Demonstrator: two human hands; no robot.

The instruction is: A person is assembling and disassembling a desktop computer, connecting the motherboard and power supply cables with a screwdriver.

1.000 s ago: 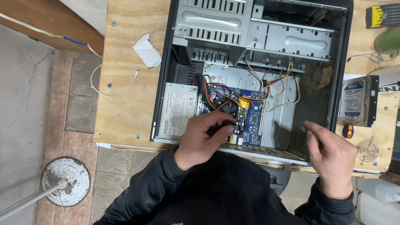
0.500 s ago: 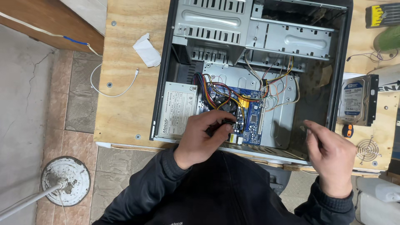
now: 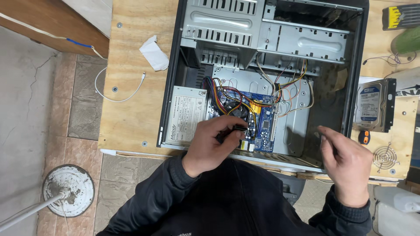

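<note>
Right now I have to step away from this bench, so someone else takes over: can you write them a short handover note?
Left hand: closed on a small dark tool, tip at the blue motherboard.
Right hand: empty, fingers loosely curled over the front edge of the open black computer case.
Silver power supply sits in the case, its coloured wires over the board.
Done: side panel off; a hard drive lies on the plywood bench.
Left: work at the board is unfinished.

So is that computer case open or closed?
Open. The computer case lies on its side with no side panel, so the blue circuit board and coloured wires show.
</note>
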